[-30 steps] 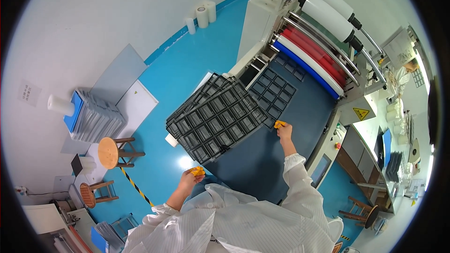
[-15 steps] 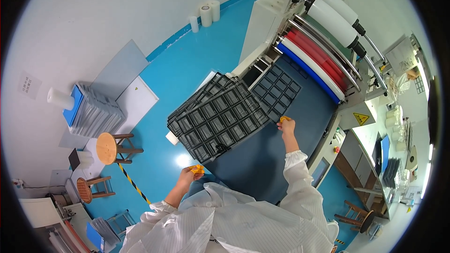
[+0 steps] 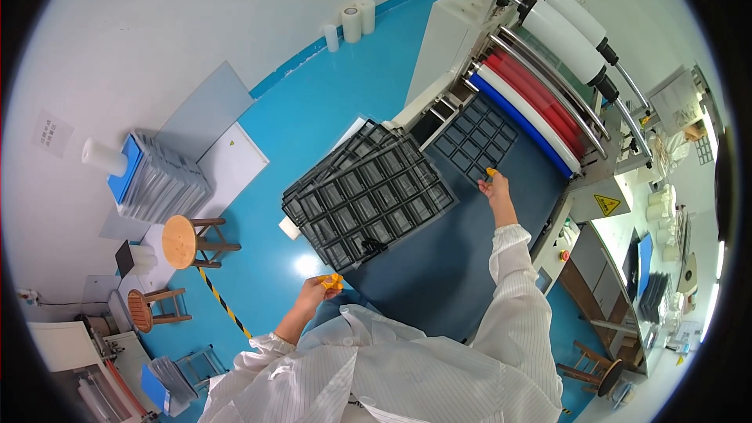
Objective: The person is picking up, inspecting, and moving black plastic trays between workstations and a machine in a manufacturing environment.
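Note:
My right hand (image 3: pixel 495 186), with yellow covers on its fingertips, reaches over the machine's dark belt (image 3: pixel 423 274). Its fingers are closed at the near corner of a flat black grid sheet (image 3: pixel 475 137) with rows of rectangular windows. The sheet's far edge lies close to the blue roller (image 3: pixel 517 121). My left hand (image 3: pixel 317 291) hovers low at the belt's left side, its fingers drawn together in yellow covers; whatever they may hold cannot be made out. Between the hands and farther out is a stack of similar black grid sheets (image 3: pixel 368 196), wrapped in clear film.
Above the belt, the machine carries red (image 3: pixel 533 82) and white rollers and large white film rolls (image 3: pixel 564 39). A red stop button (image 3: pixel 564 255) sits on its right side. Wooden stools (image 3: pixel 180 246) and stacked sheets (image 3: pixel 168 180) stand at the left.
My right hand has moved forward and slightly right, and the grid sheet has slid with it toward the rollers. The left hand stays in place. The view has shifted a little.

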The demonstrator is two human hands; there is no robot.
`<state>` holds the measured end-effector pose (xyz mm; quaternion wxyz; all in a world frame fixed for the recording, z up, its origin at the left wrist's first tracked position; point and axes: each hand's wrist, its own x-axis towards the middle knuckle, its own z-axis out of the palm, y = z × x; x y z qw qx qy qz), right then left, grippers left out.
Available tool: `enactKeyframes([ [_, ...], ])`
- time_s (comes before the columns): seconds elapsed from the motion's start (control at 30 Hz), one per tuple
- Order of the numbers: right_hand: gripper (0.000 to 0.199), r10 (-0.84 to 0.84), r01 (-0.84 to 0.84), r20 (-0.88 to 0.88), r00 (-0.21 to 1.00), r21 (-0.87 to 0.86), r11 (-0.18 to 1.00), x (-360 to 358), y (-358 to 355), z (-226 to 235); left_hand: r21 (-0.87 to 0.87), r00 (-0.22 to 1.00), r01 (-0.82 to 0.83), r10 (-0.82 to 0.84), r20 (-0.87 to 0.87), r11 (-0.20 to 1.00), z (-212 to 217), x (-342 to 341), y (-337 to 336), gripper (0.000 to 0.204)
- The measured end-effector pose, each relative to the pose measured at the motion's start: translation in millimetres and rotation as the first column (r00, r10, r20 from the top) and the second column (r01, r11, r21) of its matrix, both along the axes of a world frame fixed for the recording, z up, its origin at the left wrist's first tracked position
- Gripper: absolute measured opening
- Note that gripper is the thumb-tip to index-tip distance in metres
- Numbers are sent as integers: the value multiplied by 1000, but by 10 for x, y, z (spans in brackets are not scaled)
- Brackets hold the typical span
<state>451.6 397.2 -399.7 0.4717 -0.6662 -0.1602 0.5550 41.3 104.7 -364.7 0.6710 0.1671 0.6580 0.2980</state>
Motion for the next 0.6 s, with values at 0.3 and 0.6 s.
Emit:
enactKeyframes([
  [0.3, 29, -143, 152, -91, 986, 106, 983, 126, 270, -127, 38, 999, -24, 25, -28, 999, -3, 2, -39, 30],
  [0.6, 30, -31, 64, -105, 994, 331, 941, 398, 36, -113, 40, 998, -62, 62, -19, 997, -3, 22, -171, 26],
])
